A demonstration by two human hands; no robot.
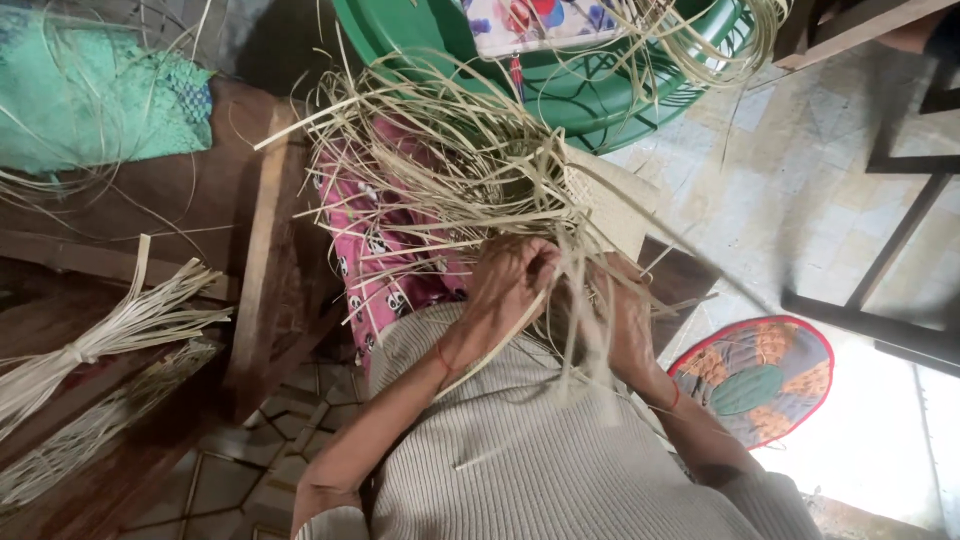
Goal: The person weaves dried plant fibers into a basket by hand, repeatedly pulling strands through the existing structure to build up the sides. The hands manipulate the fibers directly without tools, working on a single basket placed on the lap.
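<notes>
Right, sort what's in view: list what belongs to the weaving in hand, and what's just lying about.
In use:
- left hand
- right hand
- loose pale strips
- woven panel

Lying about:
- tied strip bundle
- green woven mat
- green plastic chair
- round colourful fan
- wooden bench

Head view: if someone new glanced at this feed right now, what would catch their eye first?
Most likely the loose tangle of pale straw strips fanning out at centre, with the left hand and right hand gripping the strands just below it. After that, the bright green plastic chair at the top and the round colourful woven mat on the floor at lower right.
</notes>
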